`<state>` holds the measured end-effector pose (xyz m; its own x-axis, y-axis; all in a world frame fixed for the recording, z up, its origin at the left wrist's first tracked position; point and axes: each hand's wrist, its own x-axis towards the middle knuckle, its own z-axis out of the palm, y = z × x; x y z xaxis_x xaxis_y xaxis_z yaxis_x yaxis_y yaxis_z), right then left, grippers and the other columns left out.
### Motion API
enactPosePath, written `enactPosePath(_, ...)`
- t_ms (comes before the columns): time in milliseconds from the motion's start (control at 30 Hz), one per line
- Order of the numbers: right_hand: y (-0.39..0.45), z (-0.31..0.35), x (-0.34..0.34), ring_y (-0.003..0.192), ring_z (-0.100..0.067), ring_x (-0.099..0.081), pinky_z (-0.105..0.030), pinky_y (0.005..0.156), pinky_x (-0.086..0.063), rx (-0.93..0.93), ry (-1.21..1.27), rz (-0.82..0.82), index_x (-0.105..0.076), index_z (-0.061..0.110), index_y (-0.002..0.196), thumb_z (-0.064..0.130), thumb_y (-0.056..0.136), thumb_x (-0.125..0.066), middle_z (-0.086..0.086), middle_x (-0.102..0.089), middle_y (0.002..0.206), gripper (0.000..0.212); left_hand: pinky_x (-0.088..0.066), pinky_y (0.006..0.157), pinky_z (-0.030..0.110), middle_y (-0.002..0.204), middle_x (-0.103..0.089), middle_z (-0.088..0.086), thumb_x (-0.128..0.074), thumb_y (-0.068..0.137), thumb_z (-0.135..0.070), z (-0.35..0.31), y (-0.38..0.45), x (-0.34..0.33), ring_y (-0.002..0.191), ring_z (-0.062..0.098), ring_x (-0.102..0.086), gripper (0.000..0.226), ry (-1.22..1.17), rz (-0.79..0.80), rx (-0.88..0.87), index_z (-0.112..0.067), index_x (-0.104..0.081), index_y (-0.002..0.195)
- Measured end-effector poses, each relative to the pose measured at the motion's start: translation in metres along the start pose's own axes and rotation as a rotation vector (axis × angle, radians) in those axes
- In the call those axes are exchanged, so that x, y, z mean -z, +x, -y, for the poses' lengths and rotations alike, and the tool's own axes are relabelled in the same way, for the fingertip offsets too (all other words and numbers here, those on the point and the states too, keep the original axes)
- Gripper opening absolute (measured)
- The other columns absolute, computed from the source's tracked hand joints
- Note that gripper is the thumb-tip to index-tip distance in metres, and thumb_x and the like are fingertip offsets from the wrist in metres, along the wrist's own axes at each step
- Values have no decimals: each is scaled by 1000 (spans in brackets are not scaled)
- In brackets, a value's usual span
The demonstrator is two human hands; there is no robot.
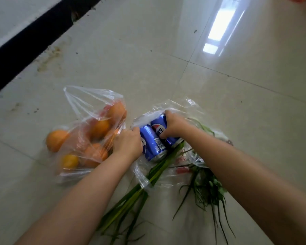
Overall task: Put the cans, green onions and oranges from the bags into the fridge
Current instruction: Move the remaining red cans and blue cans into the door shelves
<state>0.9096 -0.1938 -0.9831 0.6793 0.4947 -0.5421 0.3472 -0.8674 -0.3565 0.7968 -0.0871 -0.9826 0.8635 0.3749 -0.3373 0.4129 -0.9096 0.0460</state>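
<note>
Two blue cans (153,142) lie side by side in a clear bag (193,156) at the view's 6 o'clock. One is gripped by the right hand (175,126), one by the left hand (127,144) — fingers curled. Rigid, smooth, probably weighty; best held round the middle.

Both hands (127,142) (173,127) on bagged cans (153,144)

The right-hand blue can (160,129) shows the round red, white and blue Pepsi emblem with white Chinese characters below it, the clearest being 乐. Just left of it, the second blue can (153,145) carries a barcode panel with print too small to read and part of the same emblem.
</note>
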Motion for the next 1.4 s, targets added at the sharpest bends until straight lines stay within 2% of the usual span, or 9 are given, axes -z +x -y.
enactPosePath(233,-32,-30,-10,132,-30,-36,-34,106,-35,134,-78,93,-11,17,145,21,68,-74,-13,-30,147,100,-43,95,36,130,-55,20,-46,93,-37,0,16,-5,120,37,-52,49,-343,137,209,-2,-48,126)
enactPosePath(433,-34,-33,-8,123,-33,-44,-36,98,-43,107,-59,184,-14,29,144,21,67,-77,-15,-33,138,99,-39,103,37,140,-43,15,-68,78,-44,-15,13,-7,128,31,-45,81,-538,225,213,-5,-29,137)
enactPosePath(600,-49,-35,0,105,-18,-45,-29,87,-45,151,33,61,-30,20,132,19,64,-79,-9,-38,132,84,-42,102,40,136,-40,16,-75,73,-31,-14,15,-2,123,33,-47,84,-650,263,137,-18,-24,139)
enactPosePath(733,-74,-47,2,108,-18,-47,-30,97,-45,228,132,-97,-36,10,123,18,65,-80,-8,-38,131,73,-42,103,39,140,-28,16,-70,76,-30,-19,13,1,124,37,-46,87,-529,308,46,-30,-18,146)
enactPosePath(967,-79,-52,0,88,-20,-48,-25,73,-39,179,198,-248,-46,8,104,22,62,-82,-3,-49,99,57,-45,96,37,128,-36,15,-76,72,-31,-37,16,-3,114,35,-51,73,-577,218,135,-18,-30,128)
enactPosePath(1167,-82,-54,4,95,-11,-37,-6,80,-28,287,265,-425,-50,-1,117,10,58,-83,-4,-36,105,68,-44,93,30,131,-36,15,-82,64,-19,-22,-26,-1,112,20,-45,92,-705,-11,-264,-34,-28,138)
enactPosePath(1267,-79,-54,-7,98,-16,-41,-22,90,-44,301,178,-330,-51,5,122,15,63,-81,-13,-41,114,67,-47,89,33,122,-46,20,-85,59,-17,-12,-41,-8,108,31,-54,87,-603,-148,-262,-29,-39,132)
enactPosePath(1333,-77,-52,-10,101,-24,-46,-38,90,-50,299,133,-296,-50,8,121,17,63,-80,-15,-42,116,66,-46,91,33,128,-44,15,-81,64,-21,-12,-44,2,114,30,-51,81,-478,-101,-163,-22,-44,136)
enactPosePath(1400,-77,-46,-5,107,-27,-46,-36,93,-48,274,78,-251,-45,11,126,20,66,-78,-13,-39,122,69,-43,93,32,132,-40,9,-76,69,-27,-13,-39,16,119,27,-46,79,-317,-1,-93,-26,-38,139)
